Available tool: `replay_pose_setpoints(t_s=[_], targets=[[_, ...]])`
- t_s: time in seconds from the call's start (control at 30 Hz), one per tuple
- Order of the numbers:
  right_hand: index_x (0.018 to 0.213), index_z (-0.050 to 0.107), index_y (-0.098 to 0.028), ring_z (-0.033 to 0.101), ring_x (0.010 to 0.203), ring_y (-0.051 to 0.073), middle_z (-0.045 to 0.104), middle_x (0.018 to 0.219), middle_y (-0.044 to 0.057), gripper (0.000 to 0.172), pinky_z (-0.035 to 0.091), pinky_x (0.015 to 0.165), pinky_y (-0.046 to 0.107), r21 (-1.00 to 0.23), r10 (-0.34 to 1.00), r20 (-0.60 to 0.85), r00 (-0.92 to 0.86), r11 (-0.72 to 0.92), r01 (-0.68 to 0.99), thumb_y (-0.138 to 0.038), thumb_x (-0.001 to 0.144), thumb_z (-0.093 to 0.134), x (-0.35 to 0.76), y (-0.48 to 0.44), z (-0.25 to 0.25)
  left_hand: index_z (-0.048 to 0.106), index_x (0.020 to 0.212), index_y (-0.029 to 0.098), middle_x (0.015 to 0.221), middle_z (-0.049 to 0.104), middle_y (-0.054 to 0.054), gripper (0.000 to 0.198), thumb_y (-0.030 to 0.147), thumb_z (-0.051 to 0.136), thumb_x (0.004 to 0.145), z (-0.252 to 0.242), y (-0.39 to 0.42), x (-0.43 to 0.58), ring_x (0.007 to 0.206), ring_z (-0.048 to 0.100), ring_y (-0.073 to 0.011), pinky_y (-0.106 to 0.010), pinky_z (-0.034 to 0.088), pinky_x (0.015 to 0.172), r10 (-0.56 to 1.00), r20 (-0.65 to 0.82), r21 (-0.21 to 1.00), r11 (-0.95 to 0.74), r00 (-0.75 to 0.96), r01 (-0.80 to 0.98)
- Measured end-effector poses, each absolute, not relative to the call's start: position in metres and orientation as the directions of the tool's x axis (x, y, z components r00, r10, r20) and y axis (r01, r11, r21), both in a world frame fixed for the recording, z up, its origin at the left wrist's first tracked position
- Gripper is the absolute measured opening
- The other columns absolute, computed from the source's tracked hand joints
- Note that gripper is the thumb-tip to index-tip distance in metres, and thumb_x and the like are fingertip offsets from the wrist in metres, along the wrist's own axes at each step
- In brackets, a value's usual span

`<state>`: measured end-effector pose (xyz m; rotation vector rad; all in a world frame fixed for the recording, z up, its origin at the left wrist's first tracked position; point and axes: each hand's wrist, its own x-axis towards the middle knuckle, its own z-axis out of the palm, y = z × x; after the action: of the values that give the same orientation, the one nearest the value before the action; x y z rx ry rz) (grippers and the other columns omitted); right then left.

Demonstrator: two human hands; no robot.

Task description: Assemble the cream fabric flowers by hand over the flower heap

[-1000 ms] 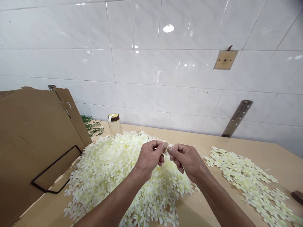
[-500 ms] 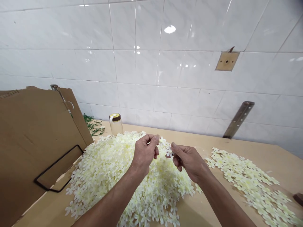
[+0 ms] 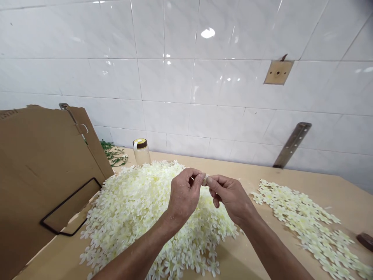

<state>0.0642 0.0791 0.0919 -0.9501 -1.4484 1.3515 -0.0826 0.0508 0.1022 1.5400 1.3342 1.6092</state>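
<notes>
My left hand [image 3: 186,190] and my right hand [image 3: 229,194] meet at the fingertips above a big heap of pale yellow-white artificial flowers [image 3: 131,202]. Thumb and forefinger of each hand are pinched together. Between them only a scrap of a whitish artificial flower [image 3: 205,178] shows; the fingers cover most of it. Whether one or two flowers are held there, I cannot tell. The right hand's other fingers curl loosely under the palm.
To the right, more flowers [image 3: 303,221] lie spread in a flat band. A jar with a brown and yellow lid [image 3: 141,151] stands behind the heap, near green stems [image 3: 115,155]. Cardboard [image 3: 52,163] with a black metal frame [image 3: 68,198] rises on the left. A metal bracket [image 3: 293,144] leans at the tiled wall.
My hands have come together from a small gap, the left moving right. The white flower that showed in the right fingers is now mostly hidden. The view has shifted slightly.
</notes>
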Motion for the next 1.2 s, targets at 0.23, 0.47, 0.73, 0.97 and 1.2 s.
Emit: replay_pose_setpoints(t_s=[0.23,0.47,0.73,0.97,1.2], targets=[[0.071,0.067,-0.016,0.042,0.047,0.009,0.045,0.055,-0.005,0.041,0.04,0.043,0.023,-0.987,0.943,0.157,-0.295,0.142,-0.071,-0.057,0.076,0.074,0.067,0.083,0.086,0.064,0.078,0.019,0.05,0.052,0.004,0.025,0.042,0.06,0.087,0.096,0.056,-0.084,0.046,0.047,-0.0107,-0.023,0.038,0.048,0.959,0.252,0.964,-0.236,-0.13,0.126],[0.062,0.061,-0.016,0.041,0.045,0.008,0.051,0.058,-0.002,0.049,0.037,0.037,0.022,-0.992,0.95,0.124,-0.287,0.113,-0.055,-0.062,0.075,0.073,0.067,0.084,0.084,0.062,0.073,0.017,0.05,0.052,0.003,0.031,0.046,0.068,0.08,0.099,0.059,-0.085,0.043,0.046,-0.0099,-0.023,0.037,0.043,0.995,0.101,0.986,-0.1,0.007,-0.132],[0.06,0.06,-0.016,0.04,0.042,0.007,0.052,0.058,-0.001,0.051,0.036,0.035,0.021,-0.993,0.956,0.116,-0.271,0.104,-0.059,-0.064,0.074,0.073,0.067,0.083,0.086,0.062,0.073,0.014,0.059,0.055,0.002,0.033,0.042,0.079,0.071,0.104,0.058,-0.089,0.044,0.046,-0.0063,-0.021,0.034,0.044,0.989,-0.02,0.93,0.071,0.145,-0.361],[0.057,0.056,-0.017,0.041,0.042,0.009,0.052,0.054,-0.001,0.053,0.036,0.037,0.022,-0.994,0.947,0.108,-0.303,0.096,-0.056,-0.064,0.074,0.072,0.067,0.081,0.089,0.065,0.077,0.014,0.054,0.054,0.003,0.03,0.037,0.082,0.066,0.103,0.06,-0.088,0.045,0.046,-0.0067,-0.021,0.033,0.046,0.992,-0.052,0.921,0.092,0.115,-0.378],[0.06,0.064,-0.015,0.044,0.045,0.011,0.057,0.056,0.003,0.055,0.04,0.04,0.024,-0.997,0.957,0.044,-0.286,0.025,-0.07,-0.068,0.075,0.068,0.068,0.083,0.089,0.064,0.083,0.015,0.057,0.053,0.004,0.025,0.029,0.079,0.069,0.102,0.065,-0.094,0.049,0.047,-0.0074,-0.022,0.037,0.047,0.99,0.012,0.906,-0.069,-0.138,-0.418]])
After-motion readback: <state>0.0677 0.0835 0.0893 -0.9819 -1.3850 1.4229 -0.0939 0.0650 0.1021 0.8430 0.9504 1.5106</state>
